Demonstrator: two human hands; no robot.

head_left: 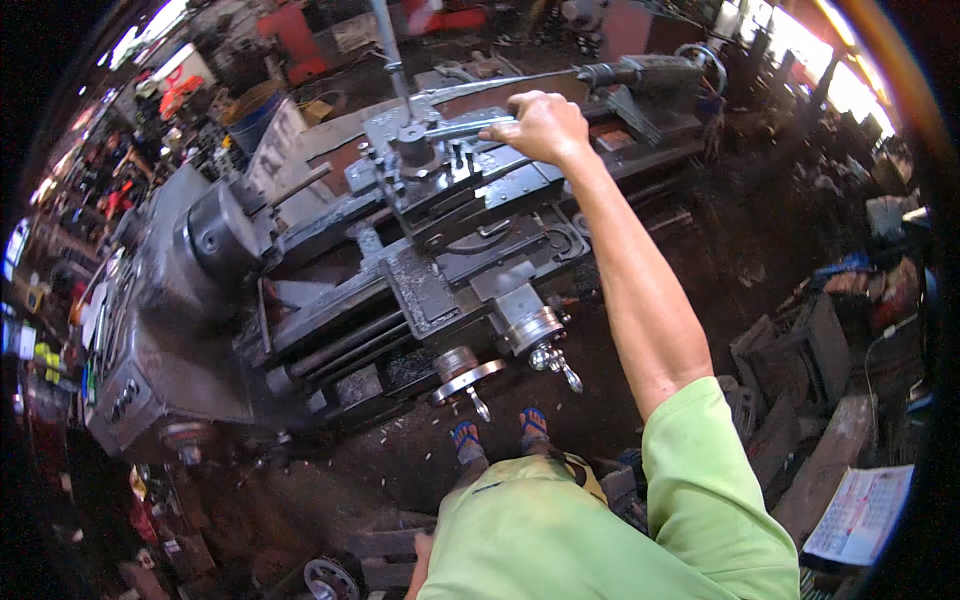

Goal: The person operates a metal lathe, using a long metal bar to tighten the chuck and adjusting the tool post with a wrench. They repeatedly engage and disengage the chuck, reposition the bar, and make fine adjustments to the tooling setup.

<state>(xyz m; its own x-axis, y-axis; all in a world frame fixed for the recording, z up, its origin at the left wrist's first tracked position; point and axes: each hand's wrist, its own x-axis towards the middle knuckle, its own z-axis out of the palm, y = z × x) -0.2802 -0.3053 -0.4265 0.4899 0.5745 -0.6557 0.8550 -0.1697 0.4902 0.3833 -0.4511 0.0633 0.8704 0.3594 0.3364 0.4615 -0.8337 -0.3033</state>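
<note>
A large dark metal lathe (pixel 340 310) stands in front of me. My right hand (pixel 545 125) reaches across it, fingers wrapped round the end of a steel lever (pixel 465 129). That lever joins the top of the lathe's tool post (pixel 415 155), which has several upright bolts beside it. To the left is the round chuck (pixel 220 235). Nearer to me, two handwheels with shiny crank handles (pixel 470 380) stick out from the carriage. Only a sliver of my left hand (pixel 422 548) shows, low beside my green shirt; its fingers are hidden.
A jointed metal rod (pixel 393 60) rises behind the tool post. Wooden planks (pixel 830 460) and a printed calendar sheet (pixel 860 515) lie at the right. A blue drum (pixel 255 125) stands beyond the headstock. Metal chips are scattered on the floor near my sandalled feet (pixel 500 435).
</note>
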